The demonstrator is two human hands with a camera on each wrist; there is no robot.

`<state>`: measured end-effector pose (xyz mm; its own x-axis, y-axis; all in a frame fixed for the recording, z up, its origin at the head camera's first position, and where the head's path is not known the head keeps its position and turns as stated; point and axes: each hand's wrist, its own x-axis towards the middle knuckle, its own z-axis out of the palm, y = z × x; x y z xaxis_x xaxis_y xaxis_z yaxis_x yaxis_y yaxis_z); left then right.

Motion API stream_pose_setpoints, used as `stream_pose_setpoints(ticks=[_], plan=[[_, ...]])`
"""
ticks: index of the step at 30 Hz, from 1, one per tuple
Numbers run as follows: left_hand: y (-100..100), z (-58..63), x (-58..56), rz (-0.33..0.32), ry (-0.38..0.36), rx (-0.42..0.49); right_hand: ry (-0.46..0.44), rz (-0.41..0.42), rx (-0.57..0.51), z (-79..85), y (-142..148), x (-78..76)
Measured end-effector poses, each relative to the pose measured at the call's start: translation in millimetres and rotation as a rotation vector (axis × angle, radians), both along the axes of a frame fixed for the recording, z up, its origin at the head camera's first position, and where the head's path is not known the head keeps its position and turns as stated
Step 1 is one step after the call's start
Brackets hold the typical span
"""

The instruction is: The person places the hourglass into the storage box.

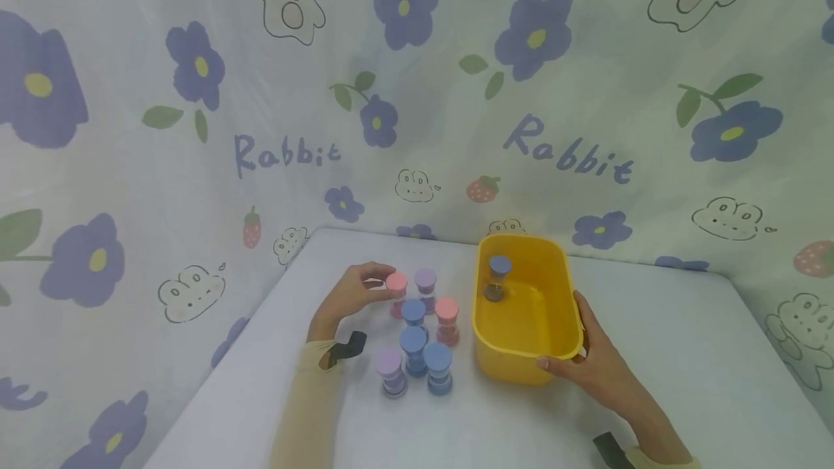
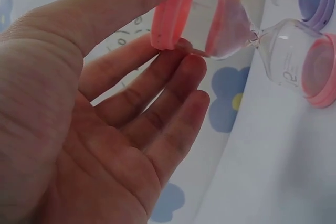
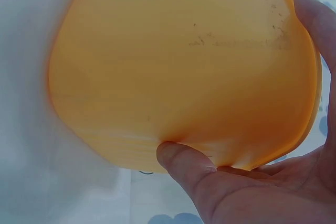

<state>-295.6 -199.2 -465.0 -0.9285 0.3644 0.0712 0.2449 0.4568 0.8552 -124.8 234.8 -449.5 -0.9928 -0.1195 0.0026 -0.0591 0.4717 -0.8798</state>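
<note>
My left hand [image 1: 352,291] pinches a pink-capped hourglass [image 1: 397,284] by its upper cap. In the left wrist view, the thumb lies along one side of the pink cap [image 2: 172,14] and fingertips touch the other; pink sand shows in the glass. My right hand [image 1: 596,360] grips the near right corner of a yellow plastic bin [image 1: 521,368], thumb at the rim and fingers against the outer wall [image 3: 157,77]. Inside the bin, one blue-capped hourglass [image 1: 499,266] stands toward the far left.
Close to my left hand stand a purple hourglass [image 1: 426,281] and another pink one [image 1: 447,310]. Nearer are three blue ones, including one [image 1: 439,359] at the front, and a second purple one [image 1: 389,362]. A patterned curtain [image 1: 423,93] hangs behind the white table [image 1: 664,324].
</note>
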Motion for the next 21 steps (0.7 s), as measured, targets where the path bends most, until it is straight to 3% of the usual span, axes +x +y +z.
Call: stream_pose_setpoints(ticks=[8, 15, 21], plan=[[2.8, -5.8, -2.7, -0.003, -0.038, 0.059, -0.001, 0.000, 0.000, -0.1, 1.1, 0.0], [6.3, -8.1, -4.2, -0.026, 0.018, 0.137, 0.000, 0.002, -0.001, -0.5, 0.9, -0.1], [5.5, -0.2, -0.1, -0.004, 0.052, 0.179, 0.000, -0.003, 0.022, 0.5, 0.9, -0.2]])
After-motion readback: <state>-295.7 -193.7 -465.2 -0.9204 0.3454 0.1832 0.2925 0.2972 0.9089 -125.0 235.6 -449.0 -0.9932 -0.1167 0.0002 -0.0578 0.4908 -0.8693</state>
